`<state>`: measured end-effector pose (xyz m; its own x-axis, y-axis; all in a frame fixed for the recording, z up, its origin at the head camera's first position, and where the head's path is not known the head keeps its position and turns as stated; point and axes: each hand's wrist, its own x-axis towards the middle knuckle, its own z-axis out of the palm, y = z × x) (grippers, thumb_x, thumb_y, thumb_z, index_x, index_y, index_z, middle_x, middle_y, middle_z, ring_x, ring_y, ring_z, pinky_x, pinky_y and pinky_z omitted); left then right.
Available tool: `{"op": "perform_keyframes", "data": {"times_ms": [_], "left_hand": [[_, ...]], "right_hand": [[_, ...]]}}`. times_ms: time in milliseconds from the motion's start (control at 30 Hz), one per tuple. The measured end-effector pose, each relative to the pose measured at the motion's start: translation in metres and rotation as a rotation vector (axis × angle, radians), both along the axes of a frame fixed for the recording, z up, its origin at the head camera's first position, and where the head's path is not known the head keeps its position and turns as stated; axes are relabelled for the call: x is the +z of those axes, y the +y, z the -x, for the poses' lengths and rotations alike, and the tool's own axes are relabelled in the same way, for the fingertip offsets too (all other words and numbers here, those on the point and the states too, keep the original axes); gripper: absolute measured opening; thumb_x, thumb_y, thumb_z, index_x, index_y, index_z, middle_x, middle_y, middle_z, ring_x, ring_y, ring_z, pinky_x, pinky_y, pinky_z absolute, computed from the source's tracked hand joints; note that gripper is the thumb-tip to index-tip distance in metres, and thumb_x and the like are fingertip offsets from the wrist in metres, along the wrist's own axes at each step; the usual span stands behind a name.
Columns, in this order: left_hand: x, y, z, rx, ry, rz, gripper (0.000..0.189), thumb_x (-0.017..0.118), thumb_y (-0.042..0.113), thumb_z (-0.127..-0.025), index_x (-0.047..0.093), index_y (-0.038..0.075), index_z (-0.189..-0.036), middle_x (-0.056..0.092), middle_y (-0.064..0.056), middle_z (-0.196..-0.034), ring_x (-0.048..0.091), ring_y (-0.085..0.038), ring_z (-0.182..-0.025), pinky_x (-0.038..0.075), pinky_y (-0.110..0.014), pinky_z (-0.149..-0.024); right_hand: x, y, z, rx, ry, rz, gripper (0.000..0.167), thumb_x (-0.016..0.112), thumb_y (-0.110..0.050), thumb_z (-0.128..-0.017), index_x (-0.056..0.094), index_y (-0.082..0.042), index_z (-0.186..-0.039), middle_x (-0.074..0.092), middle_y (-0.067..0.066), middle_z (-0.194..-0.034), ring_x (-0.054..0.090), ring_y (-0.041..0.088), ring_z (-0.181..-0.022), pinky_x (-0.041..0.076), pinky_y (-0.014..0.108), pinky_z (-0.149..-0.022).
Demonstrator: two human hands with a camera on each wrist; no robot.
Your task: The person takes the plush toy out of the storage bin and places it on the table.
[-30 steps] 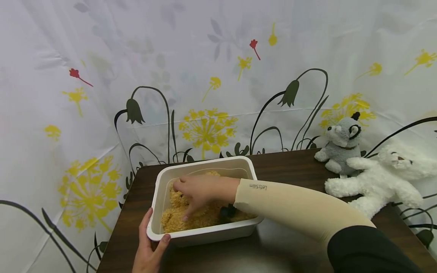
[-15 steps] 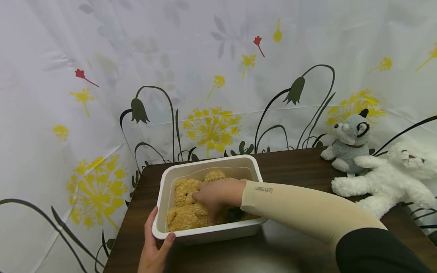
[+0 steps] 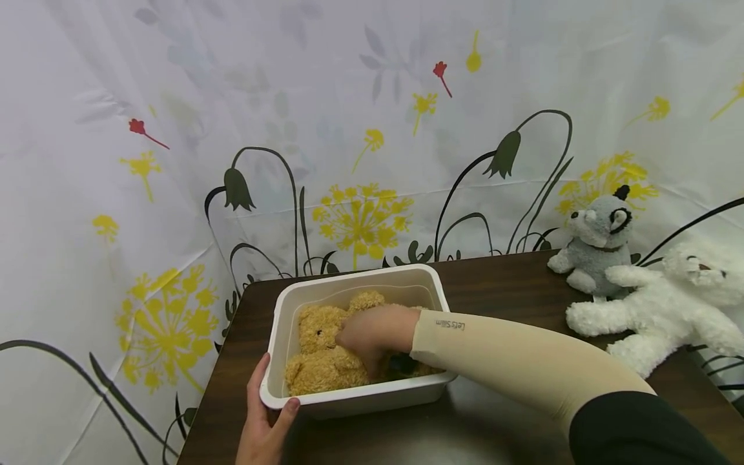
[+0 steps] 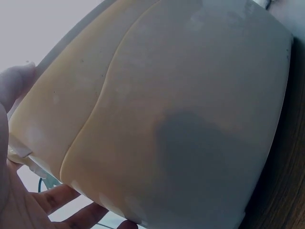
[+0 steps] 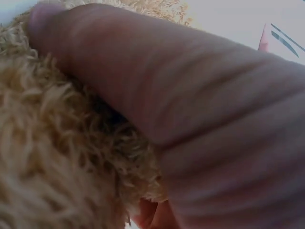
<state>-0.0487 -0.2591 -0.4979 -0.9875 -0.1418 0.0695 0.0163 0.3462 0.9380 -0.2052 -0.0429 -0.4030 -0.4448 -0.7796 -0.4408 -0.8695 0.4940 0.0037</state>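
Note:
A golden-brown teddy bear (image 3: 325, 368) with curly fur lies in a white plastic bin (image 3: 279, 352); one dark eye faces up. My right hand (image 3: 374, 332) reaches down into the bin and grips the bear's middle. In the right wrist view the thumb of the right hand (image 5: 157, 90) sinks into the bear's fur (image 5: 47, 143), and fingertips show below. At the bin's near left corner my left hand (image 3: 264, 413) holds the rim, thumb in front. The left wrist view has the left hand (image 4: 28, 195) around the edge of the bin (image 4: 181, 109).
On the right of the dark wooden table (image 3: 500, 284) sit a grey plush animal (image 3: 599, 248) and a white plush bear (image 3: 668, 303). A flower-printed curtain (image 3: 360, 129) hangs behind the table. The bin stands near the table's left edge.
My right hand has sunk from above the bear's head into its fur, moving right and down. The left hand keeps its hold on the bin. The head view shifted slightly.

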Motion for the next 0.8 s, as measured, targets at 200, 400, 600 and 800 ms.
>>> {"op": "perform_keyframes", "data": {"times_ms": [200, 400, 600, 800], "left_hand": [[-0.001, 0.001, 0.002, -0.003, 0.008, 0.009, 0.092, 0.069, 0.015, -0.108, 0.008, 0.030, -0.176, 0.028, -0.019, -0.171, 0.051, -0.010, -0.135, 0.052, -0.013, -0.093], [0.001, 0.001, 0.001, -0.016, -0.018, -0.010, 0.094, 0.069, 0.018, -0.108, 0.005, 0.034, -0.175, 0.022, -0.021, -0.173, 0.043, -0.044, -0.146, 0.049, -0.011, -0.093], [-0.001, 0.001, 0.003, -0.023, -0.016, -0.034, 0.094, 0.068, 0.016, -0.109, 0.005, 0.034, -0.175, 0.019, -0.021, -0.176, 0.039, -0.046, -0.148, 0.049, -0.009, -0.094], [0.001, 0.000, 0.002, -0.023, -0.033, -0.019, 0.095, 0.069, 0.020, -0.109, 0.004, 0.037, -0.175, 0.015, -0.022, -0.177, 0.035, -0.046, -0.152, 0.046, -0.006, -0.094]], "right_hand": [[-0.002, 0.003, -0.001, 0.014, 0.014, 0.057, 0.040, 0.093, -0.021, -0.082, 0.061, -0.024, -0.105, 0.058, -0.009, -0.086, 0.050, 0.011, -0.077, 0.049, 0.030, -0.069], [-0.004, 0.006, -0.001, 0.026, 0.056, 0.113, 0.045, 0.094, -0.021, -0.078, 0.066, -0.027, -0.112, 0.062, -0.011, -0.086, 0.054, 0.010, -0.077, 0.054, 0.031, -0.068], [0.001, 0.012, -0.002, 0.077, 0.086, 0.159, 0.047, 0.091, -0.019, -0.080, 0.065, -0.026, -0.119, 0.064, -0.009, -0.089, 0.057, 0.011, -0.079, 0.057, 0.033, -0.074], [0.015, 0.023, -0.006, 0.081, 0.158, 0.209, 0.055, 0.093, -0.032, -0.082, 0.063, -0.026, -0.128, 0.066, -0.008, -0.102, 0.064, 0.012, -0.090, 0.059, 0.035, -0.078]]}}
